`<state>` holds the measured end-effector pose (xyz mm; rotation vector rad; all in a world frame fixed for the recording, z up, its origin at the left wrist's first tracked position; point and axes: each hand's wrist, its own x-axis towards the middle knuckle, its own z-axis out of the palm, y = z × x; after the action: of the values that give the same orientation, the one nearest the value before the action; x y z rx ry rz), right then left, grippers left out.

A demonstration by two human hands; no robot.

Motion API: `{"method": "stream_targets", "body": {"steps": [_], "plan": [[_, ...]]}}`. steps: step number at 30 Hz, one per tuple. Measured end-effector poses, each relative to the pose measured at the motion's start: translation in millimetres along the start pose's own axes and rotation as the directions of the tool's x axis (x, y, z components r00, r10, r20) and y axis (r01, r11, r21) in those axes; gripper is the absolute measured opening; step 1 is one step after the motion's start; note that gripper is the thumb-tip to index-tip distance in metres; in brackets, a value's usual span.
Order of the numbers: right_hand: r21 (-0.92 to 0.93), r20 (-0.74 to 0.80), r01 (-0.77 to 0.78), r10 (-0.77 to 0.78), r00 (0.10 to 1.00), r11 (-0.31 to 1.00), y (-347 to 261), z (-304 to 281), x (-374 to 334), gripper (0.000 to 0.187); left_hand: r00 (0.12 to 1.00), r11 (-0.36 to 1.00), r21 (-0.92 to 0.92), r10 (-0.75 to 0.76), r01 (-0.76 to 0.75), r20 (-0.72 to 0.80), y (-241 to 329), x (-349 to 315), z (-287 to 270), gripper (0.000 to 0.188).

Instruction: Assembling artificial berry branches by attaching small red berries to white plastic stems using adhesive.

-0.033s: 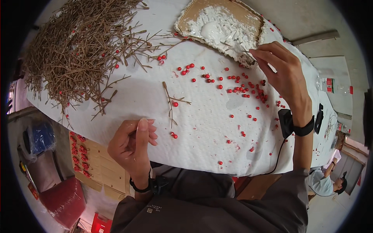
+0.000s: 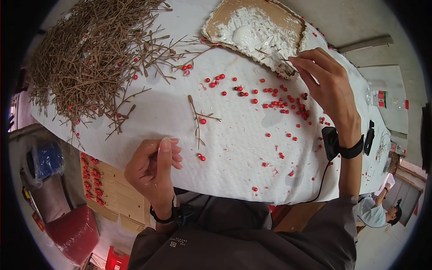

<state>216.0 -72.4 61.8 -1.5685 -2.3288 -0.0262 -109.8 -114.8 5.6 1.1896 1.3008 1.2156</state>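
Observation:
My right hand (image 2: 325, 81) pinches a thin brown twig (image 2: 284, 60) between thumb and fingertips, over the edge of a cardboard tray (image 2: 225, 24) smeared with thick white paste (image 2: 245, 33). The twig's far end is at the paste. My left hand (image 2: 153, 164) is at the near edge of the table, thumb and curled fingers together; anything between them is hidden. Ahead of it lie a loose forked twig (image 2: 196, 118) and a few red beads (image 2: 203, 121). More red berry-like beads (image 2: 288, 105) lie scattered between the tray and my body.
A big heap of brown twigs (image 2: 90, 58) covers the table's far left. White cloth (image 2: 225, 166) covers the table. Below left are cardboard with red berry clusters (image 2: 92, 180) and a red chair (image 2: 74, 234). A cable (image 2: 325, 180) hangs from my right wrist. Another person (image 2: 378, 211) is far right.

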Motion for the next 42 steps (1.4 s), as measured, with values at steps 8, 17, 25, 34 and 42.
{"method": "stream_targets", "body": {"steps": [8,17,25,34,42], "plan": [[-0.100,0.002,-0.050,0.050,0.999,0.994,-7.3,9.1,5.5,0.020,0.999,1.000,-0.019,-0.006,0.005,-0.033,-0.2,0.3,3.6,0.014],[0.073,-0.165,-0.162,0.172,0.971,0.984,-8.1,-13.4,11.9,0.015,0.998,1.000,-0.017,-0.026,0.025,-0.049,3.2,0.0,2.8,0.014],[0.458,0.141,-0.506,0.502,0.853,0.731,24.5,-25.2,43.2,0.016,1.000,1.000,0.005,0.001,-0.001,-0.024,1.1,0.7,3.5,0.021],[0.299,0.294,-0.491,0.411,0.863,0.818,24.5,12.3,91.2,0.020,1.000,1.000,-0.022,-0.011,0.011,-0.022,-0.6,1.1,0.3,0.015],[0.210,0.270,-0.411,0.352,0.896,0.887,16.2,10.8,110.5,0.021,0.998,0.999,0.045,-0.009,0.012,-0.057,2.7,-0.1,4.9,0.022]]}}
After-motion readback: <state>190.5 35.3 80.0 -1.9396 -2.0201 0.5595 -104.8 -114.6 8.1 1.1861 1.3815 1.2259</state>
